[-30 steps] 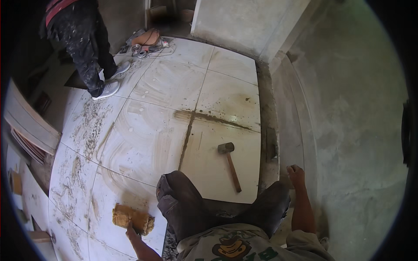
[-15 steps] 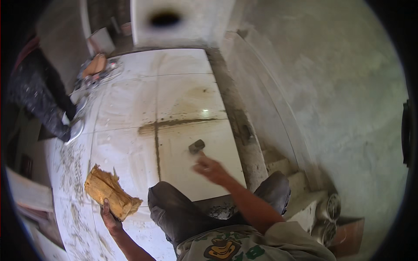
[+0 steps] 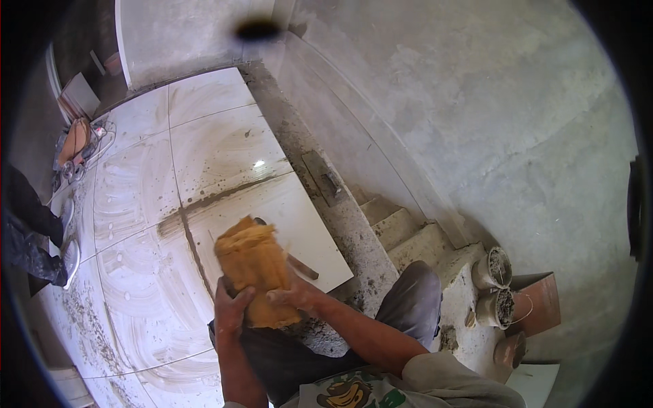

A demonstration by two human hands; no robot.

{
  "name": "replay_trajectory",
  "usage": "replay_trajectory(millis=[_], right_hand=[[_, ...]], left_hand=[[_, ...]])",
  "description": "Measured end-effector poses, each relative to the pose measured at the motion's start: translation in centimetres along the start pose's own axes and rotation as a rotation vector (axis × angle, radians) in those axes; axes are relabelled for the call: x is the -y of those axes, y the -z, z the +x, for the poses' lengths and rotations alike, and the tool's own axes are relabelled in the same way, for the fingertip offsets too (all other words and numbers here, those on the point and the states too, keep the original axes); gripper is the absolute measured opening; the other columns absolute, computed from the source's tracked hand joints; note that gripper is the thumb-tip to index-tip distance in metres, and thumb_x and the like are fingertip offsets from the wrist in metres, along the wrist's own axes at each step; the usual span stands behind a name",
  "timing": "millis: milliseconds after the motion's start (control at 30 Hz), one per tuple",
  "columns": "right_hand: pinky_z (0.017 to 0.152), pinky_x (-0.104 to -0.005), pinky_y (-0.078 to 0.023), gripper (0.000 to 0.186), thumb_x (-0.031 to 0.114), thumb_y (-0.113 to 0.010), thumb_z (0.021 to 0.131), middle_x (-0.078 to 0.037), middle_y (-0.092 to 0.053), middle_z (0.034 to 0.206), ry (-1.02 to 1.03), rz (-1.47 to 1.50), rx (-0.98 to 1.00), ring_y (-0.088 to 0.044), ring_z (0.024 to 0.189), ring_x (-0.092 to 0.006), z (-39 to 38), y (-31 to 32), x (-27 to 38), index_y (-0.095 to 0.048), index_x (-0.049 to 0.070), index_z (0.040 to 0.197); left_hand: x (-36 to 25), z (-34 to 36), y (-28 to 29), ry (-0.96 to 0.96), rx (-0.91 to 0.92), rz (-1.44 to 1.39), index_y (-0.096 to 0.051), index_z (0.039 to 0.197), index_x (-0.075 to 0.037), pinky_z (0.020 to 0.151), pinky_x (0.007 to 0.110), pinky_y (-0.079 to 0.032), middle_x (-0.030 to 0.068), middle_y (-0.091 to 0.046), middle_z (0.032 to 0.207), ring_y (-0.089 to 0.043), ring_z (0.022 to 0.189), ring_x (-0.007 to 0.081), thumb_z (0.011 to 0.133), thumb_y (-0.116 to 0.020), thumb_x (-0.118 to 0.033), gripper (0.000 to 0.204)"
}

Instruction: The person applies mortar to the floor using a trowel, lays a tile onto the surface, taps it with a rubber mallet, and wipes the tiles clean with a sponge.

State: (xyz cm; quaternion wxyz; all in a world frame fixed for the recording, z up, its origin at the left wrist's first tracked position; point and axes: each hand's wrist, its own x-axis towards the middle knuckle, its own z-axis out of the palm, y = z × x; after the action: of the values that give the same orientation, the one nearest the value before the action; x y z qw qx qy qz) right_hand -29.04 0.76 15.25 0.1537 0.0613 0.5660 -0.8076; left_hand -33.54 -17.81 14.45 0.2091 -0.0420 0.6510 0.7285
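A large, torn-edged orange-yellow sponge [image 3: 255,258] is between my hands, above the tiles in front of my knees. My left hand [image 3: 232,306] grips its lower left side, thumb on top. At the lower right side, my right hand [image 3: 297,294] closes on it too. Partly behind the sponge a mallet lies on the white tile; its handle [image 3: 304,267] sticks out at the right, and most of its head is hidden. Brown wet grout marks [image 3: 224,197] run along the tile joints beyond.
A person in dark trousers [image 3: 30,234] stands at the left. Right of the tiled edge, concrete steps [image 3: 401,231] go down beside a plastered wall. Mortar-crusted buckets [image 3: 493,268] and a reddish box [image 3: 541,306] stand at the right. A cluttered heap with an orange bag [image 3: 73,141] lies far left.
My right hand has let go of the mallet, which now lies on the tile, and has taken hold of the sponge. My left hand has brought the sponge inward. The view has turned right.
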Motion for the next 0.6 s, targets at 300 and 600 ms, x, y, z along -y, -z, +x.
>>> replay_trajectory(millis=[300, 600], right_hand=[[0.085, -0.0401, -0.056, 0.052, 0.019, -0.068, 0.085, -0.014, -0.063, 0.115, -0.134, 0.338, -0.276, -0.066, 0.099, -0.0261, -2.4, 2.0, 1.8, -0.049, -0.001, 0.13], [0.073, -0.0369, -0.058, 0.05, 0.008, -0.074, 0.075, -0.013, -0.066, 0.103, 0.075, -0.283, -0.635, -0.067, 0.087, -0.0244, 0.3, 7.1, 10.5, -0.055, -0.002, 0.12]], left_hand=[[3.0, 3.3, -4.6, -0.119, 0.166, 0.204, -0.052, 0.113, 0.002, 0.081, 0.034, -0.05, 0.0144, -0.062, 0.101, -0.06, 0.091, 0.0193, 0.081, -0.074, -0.044, 0.06], [12.4, 10.1, -5.3, 0.173, -0.018, -0.108, -0.054, 0.119, 0.002, 0.073, 0.032, -0.047, 0.0104, -0.063, 0.101, -0.062, 0.086, 0.0173, 0.09, -0.055, -0.059, 0.067]])
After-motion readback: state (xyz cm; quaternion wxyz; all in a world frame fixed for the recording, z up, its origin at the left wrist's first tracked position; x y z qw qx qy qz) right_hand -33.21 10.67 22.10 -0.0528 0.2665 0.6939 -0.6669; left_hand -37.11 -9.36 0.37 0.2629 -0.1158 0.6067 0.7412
